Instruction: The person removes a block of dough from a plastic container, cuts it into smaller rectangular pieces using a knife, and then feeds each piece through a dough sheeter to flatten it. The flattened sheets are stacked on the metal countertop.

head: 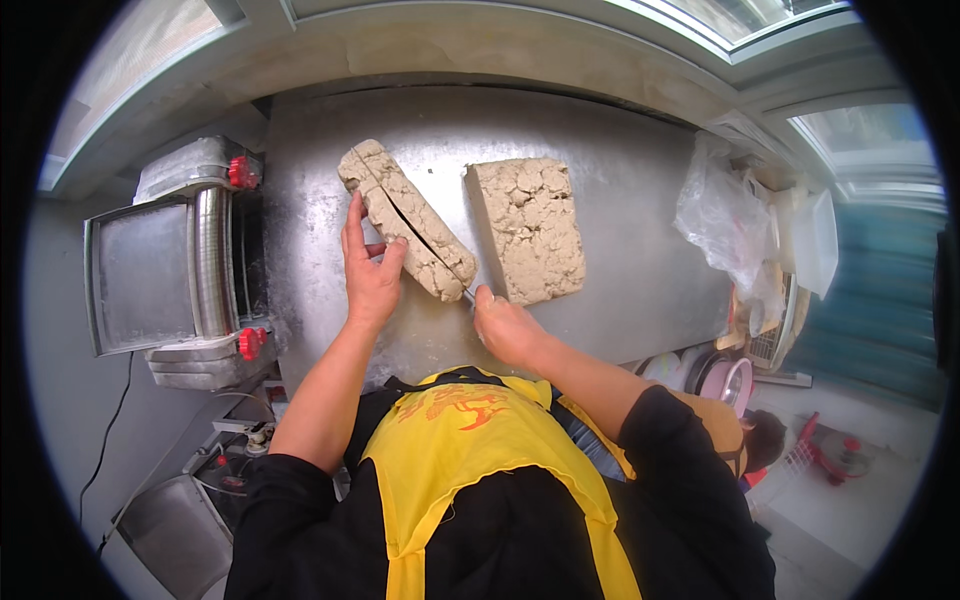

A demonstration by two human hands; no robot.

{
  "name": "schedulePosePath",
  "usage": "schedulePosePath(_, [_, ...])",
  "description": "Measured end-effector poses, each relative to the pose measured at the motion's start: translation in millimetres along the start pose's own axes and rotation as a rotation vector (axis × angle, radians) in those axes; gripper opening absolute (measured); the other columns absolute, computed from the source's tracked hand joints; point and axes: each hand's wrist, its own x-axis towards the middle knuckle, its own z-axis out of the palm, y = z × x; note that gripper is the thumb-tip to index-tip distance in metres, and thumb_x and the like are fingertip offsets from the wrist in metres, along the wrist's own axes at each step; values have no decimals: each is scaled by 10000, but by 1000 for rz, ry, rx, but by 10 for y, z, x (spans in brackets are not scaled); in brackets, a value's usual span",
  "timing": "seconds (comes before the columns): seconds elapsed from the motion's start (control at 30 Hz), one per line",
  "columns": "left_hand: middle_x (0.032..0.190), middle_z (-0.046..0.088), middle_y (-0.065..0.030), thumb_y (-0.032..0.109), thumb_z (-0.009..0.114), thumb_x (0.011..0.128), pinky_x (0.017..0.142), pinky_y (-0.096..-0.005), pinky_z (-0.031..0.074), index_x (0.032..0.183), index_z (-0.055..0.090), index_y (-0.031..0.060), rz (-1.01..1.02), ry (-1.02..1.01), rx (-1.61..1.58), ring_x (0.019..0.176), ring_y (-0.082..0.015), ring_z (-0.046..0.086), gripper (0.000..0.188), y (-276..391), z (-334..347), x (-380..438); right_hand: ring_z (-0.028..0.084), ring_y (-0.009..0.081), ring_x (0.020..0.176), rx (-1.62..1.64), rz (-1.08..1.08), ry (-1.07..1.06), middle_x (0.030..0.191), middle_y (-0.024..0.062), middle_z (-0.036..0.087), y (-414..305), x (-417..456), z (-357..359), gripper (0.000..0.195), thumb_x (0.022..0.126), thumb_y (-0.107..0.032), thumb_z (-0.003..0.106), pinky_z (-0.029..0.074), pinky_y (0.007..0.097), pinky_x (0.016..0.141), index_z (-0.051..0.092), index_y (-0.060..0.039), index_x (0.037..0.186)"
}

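A long piece of crumbly beige dough (420, 210) lies slantwise on the metal table, with a lengthwise cut along its top that gapes in the middle. My left hand (373, 281) grips its left side, thumb at the upper edge and fingers spread along the flank. In my right hand (508, 324), at the near end of the dough, is a knife (469, 295); only a short stretch by the grip shows, and the blade appears sunk in the cut. To the right stands a thick, cracked dough block (532, 225), apart from the long piece.
A roller machine (214, 262) with red knobs stands against the table's left side. Clear plastic bags (724, 210) and a white plastic container (816, 244) crowd the right end of the steel tabletop (637, 247). Another person (712, 420) is low at my right, near a pink basin (737, 386).
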Motion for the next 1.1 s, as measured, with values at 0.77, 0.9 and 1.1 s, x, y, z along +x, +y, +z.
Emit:
schedulePosePath(0.77, [1335, 663, -202, 295, 713, 930, 892, -384, 585, 1587, 379, 2, -338, -51, 103, 1132, -285, 691, 793, 255, -208, 263, 684, 557, 1021, -5, 54, 58, 1068, 366, 693, -213, -148, -82, 192, 1056, -95, 413, 543, 618, 886, 462, 16, 1205])
schedulePosePath(0.9, [1287, 695, -221, 304, 701, 935, 911, -395, 585, 1469, 473, -21, -294, -9, 123, 1137, -294, 703, 666, 62, -220, 344, 674, 568, 976, 64, 75, 87, 1042, 358, 688, -140, -264, 14, 193, 1082, -157, 446, 528, 638, 853, 456, 3, 1190])
schedulePosePath(1.1, [1329, 689, -232, 304, 665, 959, 998, -431, 559, 1446, 481, -25, -510, -4, 48, 1173, -325, 697, 616, 593, -159, 351, 670, 569, 971, 107, 126, 71, 1058, 369, 682, -175, -346, -55, 209, 1094, -175, 454, 528, 635, 851, 497, 17, 1167])
